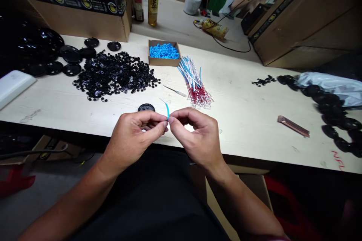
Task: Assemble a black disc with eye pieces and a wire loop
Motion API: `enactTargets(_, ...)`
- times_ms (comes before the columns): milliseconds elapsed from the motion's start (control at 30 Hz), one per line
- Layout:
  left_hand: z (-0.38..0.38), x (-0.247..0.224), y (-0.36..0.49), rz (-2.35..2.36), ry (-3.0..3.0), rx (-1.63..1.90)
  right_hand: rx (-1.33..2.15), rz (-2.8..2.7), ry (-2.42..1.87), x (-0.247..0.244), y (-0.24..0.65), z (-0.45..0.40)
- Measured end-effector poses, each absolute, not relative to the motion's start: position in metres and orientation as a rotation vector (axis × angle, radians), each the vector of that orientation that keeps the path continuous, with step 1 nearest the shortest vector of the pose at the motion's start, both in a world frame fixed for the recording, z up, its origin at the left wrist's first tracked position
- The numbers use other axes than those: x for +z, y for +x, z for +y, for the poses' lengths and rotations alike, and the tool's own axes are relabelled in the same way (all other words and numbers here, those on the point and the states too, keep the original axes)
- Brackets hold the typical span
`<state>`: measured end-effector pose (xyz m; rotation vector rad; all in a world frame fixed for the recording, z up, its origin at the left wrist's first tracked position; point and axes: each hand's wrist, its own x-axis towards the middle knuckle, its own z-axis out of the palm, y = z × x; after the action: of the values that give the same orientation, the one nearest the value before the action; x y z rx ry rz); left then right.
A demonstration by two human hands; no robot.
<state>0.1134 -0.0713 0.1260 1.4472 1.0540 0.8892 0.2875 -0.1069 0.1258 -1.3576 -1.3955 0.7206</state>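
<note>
My left hand and my right hand meet at the table's front edge, fingertips together. Between their thumbs and fingers is pinched a short blue wire, its thin upper end sticking up and bending left. Its lower end is hidden by the fingertips. A round black cap lies just behind my left hand, partly covered by it. Beyond the hands rests a thin pointed tool with a pale handle. To its right lies a bundle of blue, white and red wires.
A small carton holds blue pieces. Left of it spreads a pile of small black parts, with larger black discs behind. A brown box cutter and a row of black parts lie right. Bottles and large cartons stand behind.
</note>
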Motion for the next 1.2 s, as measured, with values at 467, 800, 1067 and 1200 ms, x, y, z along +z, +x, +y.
enactTargets(467,-0.0704,0.1331,0.1143,1.092,1.557,0.871,0.623,-1.497,-1.330,0.1243,0.2880,-0.1050)
enactTargets(800,-0.0696,0.1340,0.1114,1.103,1.618,0.844,0.616,-1.529,-1.325,0.1256,0.2895,-0.1057)
enactTargets(1067,-0.0689,0.1363,0.1105,1.104,1.630,0.830,0.644,-1.554,-1.336,0.1287,0.2904,-0.1061)
enactTargets(1200,-0.0679,0.1367,0.1103,1.097,1.633,0.818,0.661,-1.555,-1.341,0.1306,0.2911,-0.1067)
